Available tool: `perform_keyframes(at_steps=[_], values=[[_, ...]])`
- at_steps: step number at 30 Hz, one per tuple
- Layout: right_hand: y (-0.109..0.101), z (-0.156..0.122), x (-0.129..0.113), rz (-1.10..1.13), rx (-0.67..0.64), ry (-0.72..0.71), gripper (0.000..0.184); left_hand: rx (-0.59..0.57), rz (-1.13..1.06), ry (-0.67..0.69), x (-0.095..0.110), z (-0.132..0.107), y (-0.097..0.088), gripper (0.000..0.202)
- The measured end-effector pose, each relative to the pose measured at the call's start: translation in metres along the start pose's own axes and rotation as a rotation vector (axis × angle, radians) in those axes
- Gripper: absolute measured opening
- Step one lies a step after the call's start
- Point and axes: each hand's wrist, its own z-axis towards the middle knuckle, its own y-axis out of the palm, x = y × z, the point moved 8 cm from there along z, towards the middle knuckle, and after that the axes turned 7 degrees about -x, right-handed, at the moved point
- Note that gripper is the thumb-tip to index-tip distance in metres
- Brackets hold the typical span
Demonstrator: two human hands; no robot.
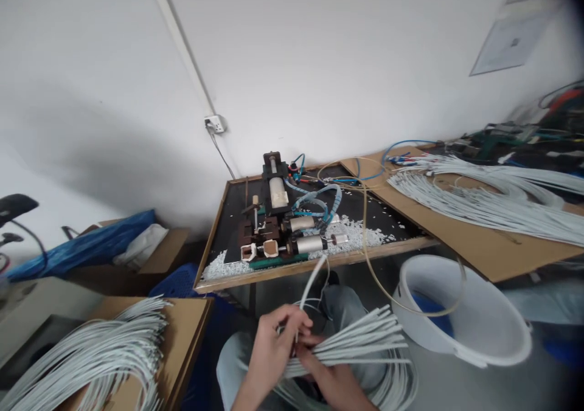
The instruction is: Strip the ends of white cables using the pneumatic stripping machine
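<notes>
My left hand [274,347] is closed in a pinch on a single white cable [314,280] that rises toward the small pneumatic machine [278,231] on the black-topped bench [228,216]. My right hand [331,377] lies under a bundle of white cables [365,341] on my lap, fingers wrapped round it. The bundle's cut ends fan out to the right, and its loops hang down below my hands.
A white plastic bucket [469,332] stands at the right of my knees. More white cables lie on the cardboard-topped table [493,207] at right and on the box at the lower left [100,350]. White scraps [365,234] litter the bench. A wall socket [215,123] sits above.
</notes>
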Motion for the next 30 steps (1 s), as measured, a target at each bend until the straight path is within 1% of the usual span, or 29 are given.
perform_keyframes(at_steps=[2, 4, 6, 8, 10, 14, 23, 30], values=[[-0.001, 0.0, 0.003, 0.053, -0.013, 0.067, 0.053, 0.215, -0.083, 0.024, -0.006, 0.005, -0.029, 0.033], [0.001, 0.001, 0.003, 0.073, -0.049, 0.118, 0.059, 0.397, -0.086, 0.086, -0.01, 0.009, -0.057, 0.031], [0.001, 0.0, 0.002, 0.058, -0.077, 0.136, 0.061, 0.479, -0.06, 0.104, -0.016, 0.015, -0.074, 0.031], [0.001, -0.002, 0.003, 0.038, -0.086, 0.154, 0.063, 0.509, -0.042, 0.084, -0.026, 0.02, -0.083, 0.032], [0.0, -0.004, 0.003, 0.005, -0.09, 0.157, 0.064, 0.531, -0.027, 0.065, -0.035, 0.023, -0.087, 0.033], [0.001, -0.006, 0.0, -0.017, -0.083, 0.123, 0.055, 0.591, -0.003, 0.065, -0.045, 0.022, -0.087, 0.037], [0.002, -0.004, 0.0, 0.021, -0.09, 0.107, 0.063, 0.627, 0.033, 0.051, -0.045, 0.027, -0.083, 0.041], [0.002, -0.006, 0.0, 0.036, -0.08, 0.124, 0.056, 0.61, 0.027, 0.047, -0.048, 0.03, -0.082, 0.04]])
